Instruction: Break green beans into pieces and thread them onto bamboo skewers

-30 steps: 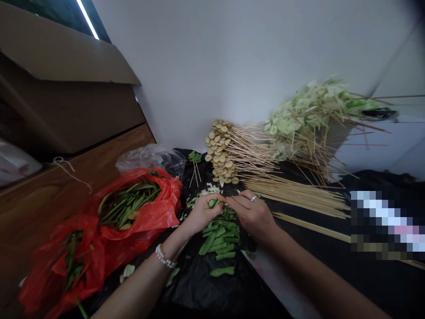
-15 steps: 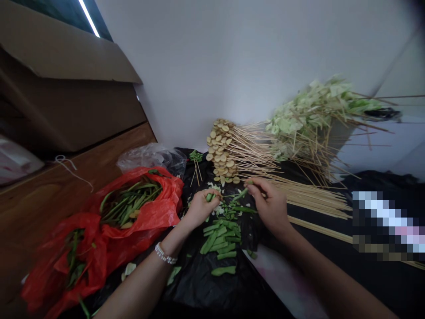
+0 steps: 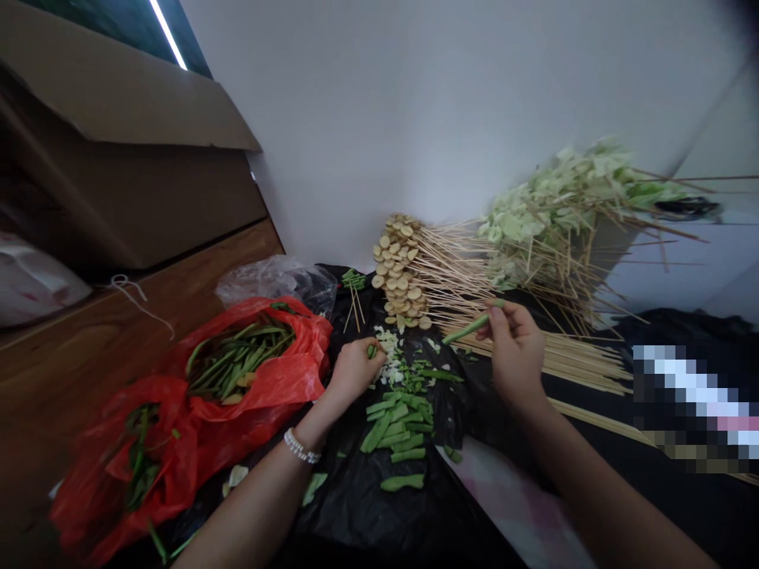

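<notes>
My left hand (image 3: 351,370) is closed around a short piece of green bean (image 3: 371,350), just above a pile of cut bean pieces (image 3: 396,431) on a black plastic sheet (image 3: 368,506). My right hand (image 3: 515,352) is lifted to the right and pinches one end of a longer green bean piece (image 3: 468,329), which points left and down. A pearl bracelet (image 3: 300,448) circles my left wrist. Bare bamboo skewers (image 3: 563,359) lie right behind the right hand.
A red plastic bag (image 3: 237,395) full of whole green beans lies at the left on a wooden surface (image 3: 88,348). Skewers of pale round slices (image 3: 397,273) and of leafy greens (image 3: 563,205) lean against the white wall. A cardboard box (image 3: 118,158) stands far left.
My hands were together over the bean pile; the right hand has drawn up and to the right with a long bean piece, while the left stays low with a short piece.
</notes>
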`<state>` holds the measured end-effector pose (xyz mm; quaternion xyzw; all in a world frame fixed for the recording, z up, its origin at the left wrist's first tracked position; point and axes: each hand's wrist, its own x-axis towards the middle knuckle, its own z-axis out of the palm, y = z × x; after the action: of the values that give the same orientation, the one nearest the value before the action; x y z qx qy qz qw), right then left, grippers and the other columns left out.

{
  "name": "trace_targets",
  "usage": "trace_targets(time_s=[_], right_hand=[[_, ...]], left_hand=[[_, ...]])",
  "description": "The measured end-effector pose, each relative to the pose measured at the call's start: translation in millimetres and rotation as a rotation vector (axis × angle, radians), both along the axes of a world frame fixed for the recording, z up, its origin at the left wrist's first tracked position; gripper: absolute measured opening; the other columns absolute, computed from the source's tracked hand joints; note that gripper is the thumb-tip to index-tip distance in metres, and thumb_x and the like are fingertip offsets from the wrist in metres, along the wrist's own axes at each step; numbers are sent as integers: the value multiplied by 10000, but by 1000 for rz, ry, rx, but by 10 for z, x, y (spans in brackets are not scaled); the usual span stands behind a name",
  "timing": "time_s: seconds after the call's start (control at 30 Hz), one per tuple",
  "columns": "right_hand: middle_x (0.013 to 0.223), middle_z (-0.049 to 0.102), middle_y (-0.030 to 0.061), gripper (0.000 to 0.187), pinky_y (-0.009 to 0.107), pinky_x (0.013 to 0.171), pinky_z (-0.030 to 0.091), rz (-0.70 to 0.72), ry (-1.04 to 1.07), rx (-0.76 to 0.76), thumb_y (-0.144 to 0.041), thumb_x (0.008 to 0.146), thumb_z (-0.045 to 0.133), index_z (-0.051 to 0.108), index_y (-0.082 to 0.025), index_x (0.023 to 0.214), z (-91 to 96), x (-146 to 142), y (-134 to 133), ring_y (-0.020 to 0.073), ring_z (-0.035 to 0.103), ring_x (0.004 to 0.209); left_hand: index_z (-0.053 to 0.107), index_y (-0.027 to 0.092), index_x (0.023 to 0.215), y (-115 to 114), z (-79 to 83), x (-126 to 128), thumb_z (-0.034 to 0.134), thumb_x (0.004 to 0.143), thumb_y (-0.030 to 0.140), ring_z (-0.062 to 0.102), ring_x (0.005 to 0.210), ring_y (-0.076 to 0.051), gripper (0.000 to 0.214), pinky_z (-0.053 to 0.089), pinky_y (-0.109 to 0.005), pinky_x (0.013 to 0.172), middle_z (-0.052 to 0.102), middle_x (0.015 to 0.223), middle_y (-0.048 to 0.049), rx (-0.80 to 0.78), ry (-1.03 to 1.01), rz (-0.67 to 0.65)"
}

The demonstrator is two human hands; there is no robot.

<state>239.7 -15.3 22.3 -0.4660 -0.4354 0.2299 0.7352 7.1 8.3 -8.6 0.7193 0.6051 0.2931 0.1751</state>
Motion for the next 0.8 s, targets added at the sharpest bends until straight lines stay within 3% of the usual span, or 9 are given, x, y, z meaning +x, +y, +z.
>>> trace_targets(time_s=[0.1, 0.23, 0.33, 0.4, 0.47, 0.6, 0.73, 0.8], right_hand=[[678, 596, -18, 223, 237, 503, 468, 48, -10, -14, -364, 802, 593, 611, -178, 924, -8, -11, 3, 99, 525, 535], [686, 615, -27, 277, 236, 493, 473, 298, -45, -76, -364, 789, 609, 558, -197, 1004, -72, -134, -33, 98, 538, 517], [700, 614, -27, 273, 233, 485, 477, 404, -76, -126, -378, 781, 618, 528, -202, 969, -153, -242, -64, 104, 566, 525], [697, 596, -35, 265, 234, 494, 489, 438, -104, -150, -377, 782, 617, 514, -205, 956, -203, -291, -81, 110, 588, 543], [706, 589, -37, 256, 243, 508, 505, 472, -128, -172, -376, 789, 609, 504, -209, 952, -242, -321, -94, 116, 606, 556], [701, 590, -37, 223, 256, 519, 520, 504, -186, -189, -355, 799, 594, 494, -214, 939, -289, -356, -108, 128, 622, 560], [677, 579, -46, 168, 257, 518, 516, 505, -262, -191, -323, 826, 555, 491, -216, 938, -303, -368, -120, 128, 618, 544], [705, 598, -28, 143, 267, 538, 515, 441, -385, -162, -289, 846, 527, 503, -212, 964, -291, -356, -133, 136, 623, 573]], left_hand=[[715, 162, 763, 5, -14, -15, 561, 752, 271, 514, 584, -116, 188, 344, -221, 585, 646, 649, -5, 34, 16, -2], [705, 166, 732, -13, 1, -5, 594, 765, 360, 491, 568, -112, 226, 332, -221, 569, 605, 605, 14, 76, 42, -22], [720, 174, 919, -36, 21, 23, 571, 799, 326, 539, 618, -115, 244, 384, -219, 625, 651, 685, 11, 86, -51, -76], [709, 176, 988, -60, 46, 50, 562, 822, 343, 592, 706, -128, 277, 423, -226, 695, 693, 796, -7, 85, -145, -145], [714, 175, 941, -94, 83, 80, 560, 838, 369, 622, 807, -147, 269, 440, -241, 769, 711, 891, -28, 71, -213, -254], [714, 174, 918, -170, 170, 125, 617, 814, 361, 634, 842, -169, 235, 449, -256, 787, 715, 915, -49, 7, -218, -475], [710, 182, 903, -206, 206, 137, 610, 825, 324, 623, 826, -161, 190, 440, -250, 760, 701, 894, -41, 27, -150, -529], [701, 184, 888, -207, 200, 136, 594, 836, 317, 615, 813, -158, 178, 435, -249, 745, 690, 870, -35, 45, -106, -521]])
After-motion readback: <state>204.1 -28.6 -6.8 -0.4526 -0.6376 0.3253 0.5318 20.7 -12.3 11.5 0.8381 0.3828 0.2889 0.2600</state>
